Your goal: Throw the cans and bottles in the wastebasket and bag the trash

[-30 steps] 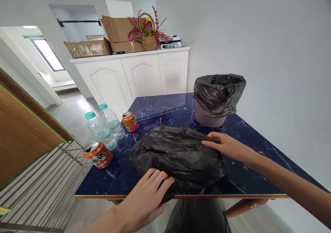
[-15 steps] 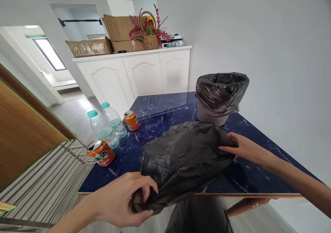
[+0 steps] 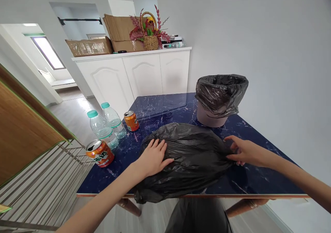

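Note:
A black plastic bag [image 3: 191,157] lies spread and crumpled on the dark blue marbled table [image 3: 165,108], its lower left corner hanging past the front edge. My left hand [image 3: 154,158] rests flat on the left part of the bag, fingers stretched out. At the bag's right end, my right hand [image 3: 240,152] has the edge between its thumb and curled lower fingers, the index finger raised apart. Behind the bag stands a pale pinkish bin [image 3: 210,115], lined with another black bag [image 3: 219,95] folded over its rim.
Two clear bottles with teal caps [image 3: 102,127] [image 3: 113,119] stand at the table's left side. Orange drink cans stand nearby, a front one [image 3: 100,153] and a rear one [image 3: 131,121]. A metal rack [image 3: 51,181] is at left. Behind, a white cabinet [image 3: 144,74] bears boxes and a flower basket [image 3: 150,42].
My left hand has let go of the bag's front left corner and moved up onto its top, flattening out. The bag has settled lower on the table. My right hand stays at its right end.

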